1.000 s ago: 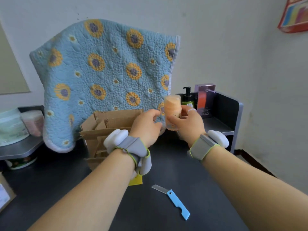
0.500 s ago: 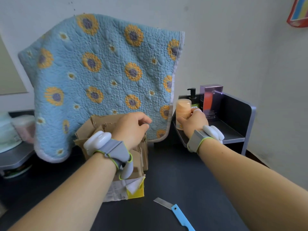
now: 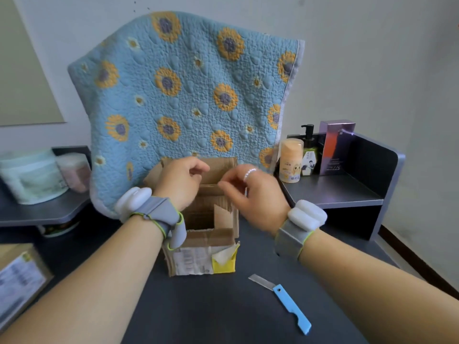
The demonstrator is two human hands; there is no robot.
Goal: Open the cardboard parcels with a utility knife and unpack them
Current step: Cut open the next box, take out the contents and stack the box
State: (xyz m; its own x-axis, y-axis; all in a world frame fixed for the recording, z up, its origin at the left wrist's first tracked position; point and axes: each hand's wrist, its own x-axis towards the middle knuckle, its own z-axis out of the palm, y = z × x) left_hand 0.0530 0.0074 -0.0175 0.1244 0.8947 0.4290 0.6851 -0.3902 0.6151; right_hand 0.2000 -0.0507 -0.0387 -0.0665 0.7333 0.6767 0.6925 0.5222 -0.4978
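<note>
An open cardboard parcel (image 3: 198, 259) with a torn label and a yellow corner stands on the dark table, its flaps up. My left hand (image 3: 181, 181) hovers over its back left flap with the fingers loosely curled and nothing seen in them. My right hand (image 3: 257, 194), slightly blurred, is over the parcel's right side, fingers loosely bent and holding nothing. The blue utility knife (image 3: 290, 305) lies on the table in front and to the right of the parcel, blade out. An orange bottle (image 3: 290, 160) stands on the grey shelf (image 3: 347, 192) at the right.
A blue sunflower quilt (image 3: 186, 95) hangs behind the parcel. A dark pump bottle (image 3: 308, 145) and a purple carton (image 3: 334, 147) stand beside the orange bottle. A sealed parcel (image 3: 17, 279) sits at the lower left. Wrapped packs (image 3: 32, 175) rest on a left shelf.
My right hand set the orange bottle on the shelf, let go and came back to the parcel. My left hand dropped onto the parcel's back flap.
</note>
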